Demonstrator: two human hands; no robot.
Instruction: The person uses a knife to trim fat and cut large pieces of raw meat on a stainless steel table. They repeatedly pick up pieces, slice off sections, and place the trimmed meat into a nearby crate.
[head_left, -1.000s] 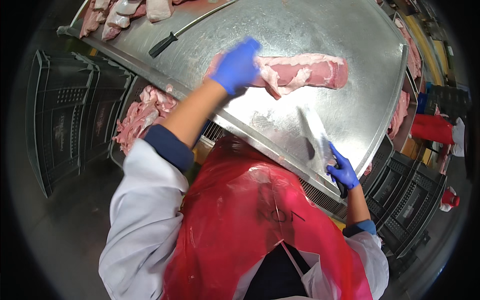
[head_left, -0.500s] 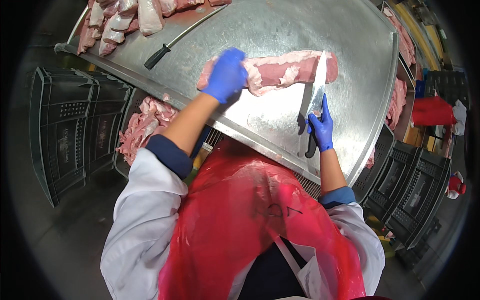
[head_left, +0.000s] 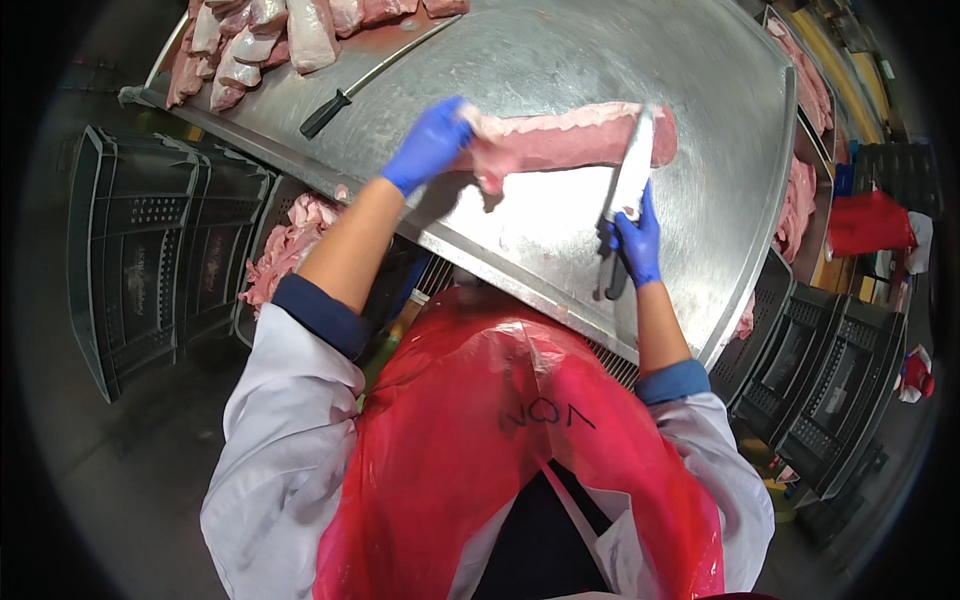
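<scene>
A long pork loin [head_left: 570, 145] lies across the metal table, pink with a pale fat strip along its far edge. At its left end, my blue-gloved left hand [head_left: 428, 148] is closed on a loose meat flap [head_left: 490, 163]. The flap hangs over the loin's end; I cannot tell whether it is still attached. My blue-gloved right hand [head_left: 640, 240] grips the black handle of a knife [head_left: 634, 165]. The blade points away from me, its tip over the loin's right end.
Pale meat pieces [head_left: 310, 35] are heaped at the far left, beside a sharpening steel [head_left: 335, 112]. Below the table's raised left edge is a crate of trimmings [head_left: 285, 245]. Dark crates stand at the left [head_left: 130, 260] and right [head_left: 820, 370]. More meat [head_left: 797, 205] lies in trays at the right.
My left hand has moved left and slightly down, drawing the loose flap toward the loin's left end. More of the loin's pink surface shows. The knife has stayed near the right end.
</scene>
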